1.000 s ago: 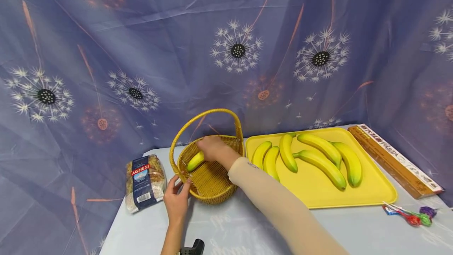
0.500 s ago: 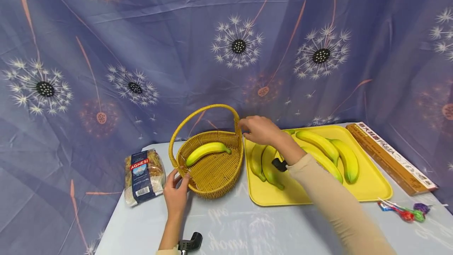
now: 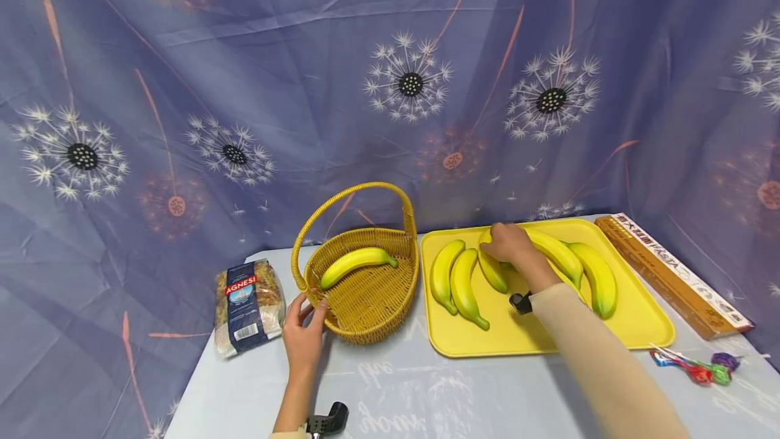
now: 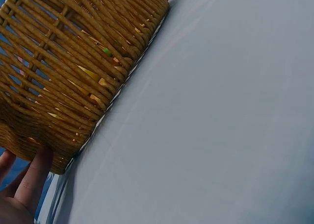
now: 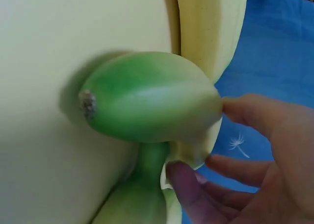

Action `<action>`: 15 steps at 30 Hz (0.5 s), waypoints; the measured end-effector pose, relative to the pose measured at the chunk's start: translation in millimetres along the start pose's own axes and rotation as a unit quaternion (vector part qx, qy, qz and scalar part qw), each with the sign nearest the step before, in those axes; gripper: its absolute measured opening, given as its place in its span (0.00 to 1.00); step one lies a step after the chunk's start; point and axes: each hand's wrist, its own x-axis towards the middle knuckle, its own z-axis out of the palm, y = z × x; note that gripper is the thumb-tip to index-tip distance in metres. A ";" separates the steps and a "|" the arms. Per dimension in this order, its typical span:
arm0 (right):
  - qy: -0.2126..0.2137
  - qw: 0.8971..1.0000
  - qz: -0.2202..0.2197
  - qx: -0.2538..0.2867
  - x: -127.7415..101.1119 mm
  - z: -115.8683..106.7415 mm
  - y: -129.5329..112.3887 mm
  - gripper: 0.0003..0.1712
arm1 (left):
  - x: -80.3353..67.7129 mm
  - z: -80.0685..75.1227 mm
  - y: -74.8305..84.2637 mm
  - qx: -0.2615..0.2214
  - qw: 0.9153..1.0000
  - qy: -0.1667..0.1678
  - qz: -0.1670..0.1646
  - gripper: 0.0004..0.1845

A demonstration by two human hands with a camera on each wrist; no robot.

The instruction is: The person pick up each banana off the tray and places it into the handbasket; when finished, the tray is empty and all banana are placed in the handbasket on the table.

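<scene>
My left hand [image 3: 303,339] holds the left end of a woven yellow basket [image 3: 368,307] by its handle base. In the left wrist view, its fingers [image 4: 33,180] rest against the wicker wall. One banana [image 3: 355,265] lies inside the basket. Over the yellow tray [image 3: 487,344], my right hand [image 3: 512,247] grips the upper part of a banana [image 3: 492,271]. Seen from the right wrist, that banana's green tip [image 5: 132,96] points toward the camera, with thumb and fingers on either side. Two bananas [image 3: 466,286] lie left of it and several more, partly hidden by the arm, lie right.
A bag of Agnesi pasta [image 3: 248,307] lies left of the basket. Right of the tray is a long pasta box [image 3: 673,276], with lollipops [image 3: 701,368] in front of it. A blue dandelion-print cloth [image 3: 390,87] hangs behind the table.
My right hand has left the banana in the basket and moved right to a banana on the tray. The left hand has stayed on the basket.
</scene>
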 end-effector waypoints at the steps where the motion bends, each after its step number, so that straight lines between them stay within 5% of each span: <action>1: -0.009 1.000 0.012 0.006 -0.5 1.8 2.4 0.18 | -0.1 0.1 0.3 0.001 1.000 -0.001 0.000 0.21; 9: -0.004 0.997 0.051 0.064 -3.4 6.4 10.0 0.23 | 0.6 -1.7 -0.4 -0.003 1.000 -0.007 0.004 0.22; 15: -0.004 0.997 0.042 0.071 -7.9 -3.4 11.0 0.40 | -0.5 -3.9 -7.3 -0.026 0.999 -0.028 0.005 0.24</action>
